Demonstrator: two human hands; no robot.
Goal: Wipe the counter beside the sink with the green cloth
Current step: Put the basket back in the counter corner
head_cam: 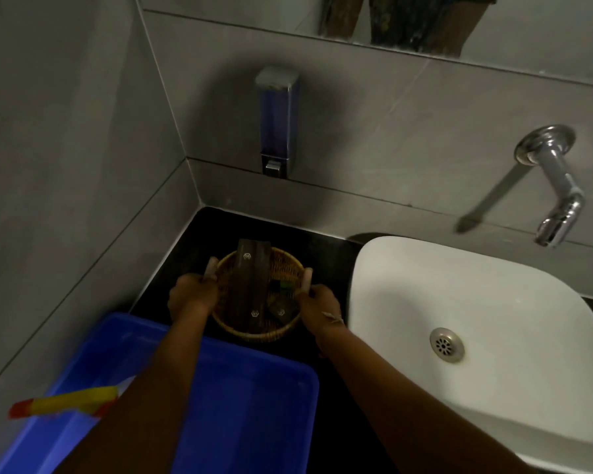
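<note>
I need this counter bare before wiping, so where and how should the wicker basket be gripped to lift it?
Grip the wicker basket by its two pale handles, one on each side of the rim, coming from above and the near side. The left hand and right hand already close on them. Loose dark packets lie inside, so a level two-handed lift seems safest.

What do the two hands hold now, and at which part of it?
Both hold the wicker basket: left hand on its left handle, right hand on its right handle.

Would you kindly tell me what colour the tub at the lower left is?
The tub is bright blue, seen clearly in the head view.
</note>
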